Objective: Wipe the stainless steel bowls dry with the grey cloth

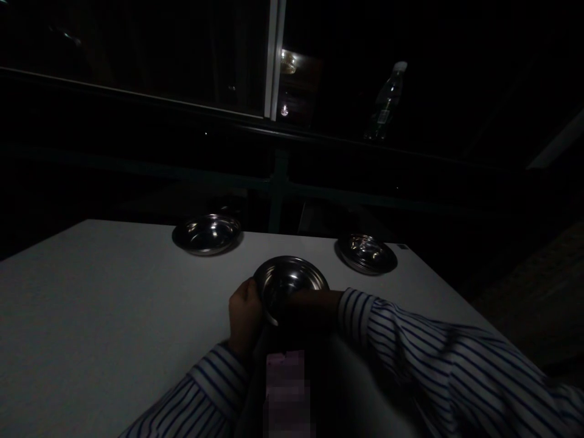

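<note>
The scene is very dark. A steel plate stands tilted toward me at the near middle of a white table. My left hand is closed on the plate's left rim. My right hand lies across the plate's lower edge, dark and hard to read; its fingers seem wrapped on the rim. Both arms wear white sleeves with dark stripes. Two more steel plates lie flat further back, one at the left and one at the right.
A clear plastic bottle stands on a dark ledge behind the table. A white window frame post rises at the back. The table's far edge and right edge drop off into darkness.
</note>
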Available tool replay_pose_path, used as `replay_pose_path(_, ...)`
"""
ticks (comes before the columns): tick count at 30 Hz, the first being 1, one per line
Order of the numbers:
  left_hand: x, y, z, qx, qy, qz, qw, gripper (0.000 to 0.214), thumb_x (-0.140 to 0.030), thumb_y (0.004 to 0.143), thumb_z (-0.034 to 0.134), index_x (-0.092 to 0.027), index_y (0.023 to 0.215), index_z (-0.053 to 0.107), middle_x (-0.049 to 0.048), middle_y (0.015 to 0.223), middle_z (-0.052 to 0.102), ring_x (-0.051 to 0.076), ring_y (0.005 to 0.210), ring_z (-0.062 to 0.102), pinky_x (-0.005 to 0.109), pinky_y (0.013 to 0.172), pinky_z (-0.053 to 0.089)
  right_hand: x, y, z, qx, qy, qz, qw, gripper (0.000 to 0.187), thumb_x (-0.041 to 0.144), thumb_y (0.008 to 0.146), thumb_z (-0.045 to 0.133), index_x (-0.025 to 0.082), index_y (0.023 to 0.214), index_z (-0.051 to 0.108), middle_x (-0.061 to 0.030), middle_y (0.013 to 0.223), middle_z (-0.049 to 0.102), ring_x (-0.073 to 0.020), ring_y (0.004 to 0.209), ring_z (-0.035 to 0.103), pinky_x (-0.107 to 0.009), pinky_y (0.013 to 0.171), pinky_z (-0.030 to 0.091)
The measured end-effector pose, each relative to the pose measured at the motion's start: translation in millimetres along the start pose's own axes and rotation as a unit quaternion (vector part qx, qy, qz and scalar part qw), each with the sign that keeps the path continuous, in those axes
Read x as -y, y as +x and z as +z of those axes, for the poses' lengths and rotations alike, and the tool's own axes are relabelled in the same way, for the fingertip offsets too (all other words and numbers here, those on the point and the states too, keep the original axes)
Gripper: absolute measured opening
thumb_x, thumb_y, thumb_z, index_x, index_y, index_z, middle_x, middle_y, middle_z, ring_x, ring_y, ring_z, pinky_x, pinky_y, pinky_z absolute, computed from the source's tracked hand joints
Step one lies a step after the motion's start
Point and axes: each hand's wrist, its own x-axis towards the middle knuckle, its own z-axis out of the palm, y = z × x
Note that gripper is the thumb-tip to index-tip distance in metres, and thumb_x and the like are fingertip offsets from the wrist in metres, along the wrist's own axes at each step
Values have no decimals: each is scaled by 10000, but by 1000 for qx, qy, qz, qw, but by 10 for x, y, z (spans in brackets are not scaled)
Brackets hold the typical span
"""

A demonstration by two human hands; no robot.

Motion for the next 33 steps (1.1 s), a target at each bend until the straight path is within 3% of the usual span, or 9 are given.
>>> replay_pose_path(5, 10, 1, -28, 3, -58, -29, 998, 316, -407, 763, 444, -148, 686, 609, 47, 646, 638, 185, 644, 575, 292, 610, 440, 191, 263, 58, -117, 135, 42, 983, 235, 111, 802, 489, 103, 1000, 616, -77, 922, 679, -135, 810, 634, -221, 693, 492)
replay_pose_path(8, 13, 8, -49, 63, -123, -75, 988, 406, -513, 760, 440, -151, 670, 601, 31, 597, 628, 170, 586, 569, 290, 582, 443, 116, 125, -30, -186, 190, 65, 962, 325, 143, 839, 425, 79, 1139, 533, -116, 1039, 647, -152, 923, 619, -253, 765, 491)
replay_pose_path(11, 39, 29, -56, 115, -164, -116, 973, 529, -593, 770, 367, -141, 807, 638, 60, 688, 679, 194, 653, 622, 312, 631, 468, 89, -1, -47, -217, 212, 57, 951, 298, 192, 834, 460, 111, 1098, 571, -100, 1072, 637, -168, 954, 607, -278, 802, 479)
replay_pose_path(13, 58, 37, -63, 120, -134, -113, 977, 555, -599, 780, 323, -145, 810, 640, 69, 682, 682, 204, 654, 634, 318, 621, 474, 142, 25, 24, -228, 210, 46, 950, 275, 214, 821, 490, 131, 1059, 599, -86, 1041, 646, -177, 937, 606, -296, 807, 468)
replay_pose_path(15, 62, 36, -81, 106, -67, -63, 990, 501, -555, 791, 321, -161, 740, 626, 72, 647, 671, 208, 635, 630, 323, 612, 474, 224, 110, 133, -241, 200, 39, 949, 259, 216, 817, 500, 131, 1034, 611, -90, 1020, 645, -186, 940, 593, -317, 827, 446)
replay_pose_path(18, 30, 22, -125, 78, 19, 25, 996, 311, -410, 766, 397, -190, 661, 588, 81, 658, 664, 220, 676, 619, 348, 698, 467, 311, 203, 267, -253, 179, 28, 950, 209, 183, 804, 512, 135, 974, 624, -82, 1013, 631, -184, 973, 557, -324, 874, 397)
replay_pose_path(21, -24, 0, -154, 71, 43, 57, 995, 113, -279, 665, 494, -202, 652, 576, 80, 706, 667, 238, 756, 609, 373, 790, 442, 320, 194, 292, -231, 174, 22, 957, 139, 186, 775, 555, 157, 887, 632, -47, 938, 646, -164, 883, 576, -289, 799, 420)
replay_pose_path(27, -37, -8, -150, 73, 41, 63, 994, 212, -295, 724, 423, -200, 620, 582, 77, 653, 651, 239, 695, 606, 380, 719, 460, 341, 219, 210, -240, 185, 67, 951, 196, 169, 768, 525, 119, 942, 601, -89, 960, 650, -177, 880, 595, -277, 759, 442)
replay_pose_path(33, 15, 5, -114, 66, 9, 46, 997, 190, -330, 691, 507, -201, 646, 638, 67, 697, 681, 227, 731, 606, 363, 742, 464, 371, 244, 207, -230, 189, 81, 951, 153, 166, 748, 538, 143, 881, 609, -59, 906, 666, -172, 840, 612, -261, 721, 458)
